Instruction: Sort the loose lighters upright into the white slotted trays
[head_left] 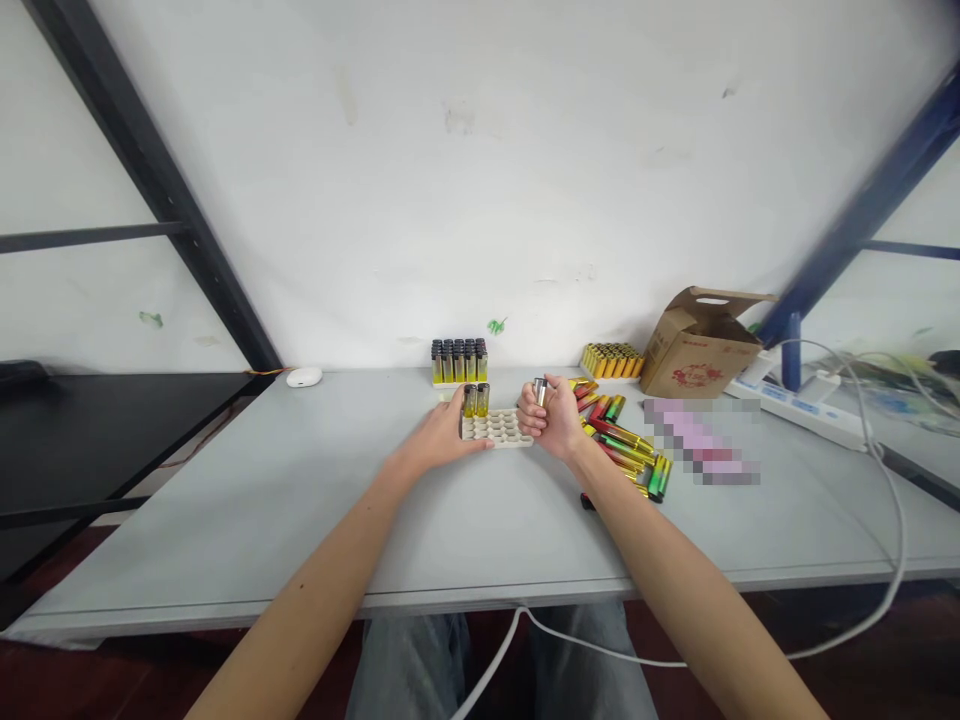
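My right hand (552, 420) is closed round a lighter (539, 389), whose metal top sticks up above my fingers. It hovers at the right end of a white tray (504, 432) with round holes. Two yellow lighters (475, 400) stand in the tray's far left corner. My left hand (442, 437) rests against the tray's left side, fingers curled at its edge. A pile of loose red, green and yellow lighters (622, 445) lies just right of my right hand.
A full tray of yellow lighters (459, 362) stands by the wall. More yellow lighters (613, 360) lie beside an open cardboard box (701, 345). A power strip (795, 405) and white cable (885, 470) run at the right. A white oval object (304, 377) sits at the left.
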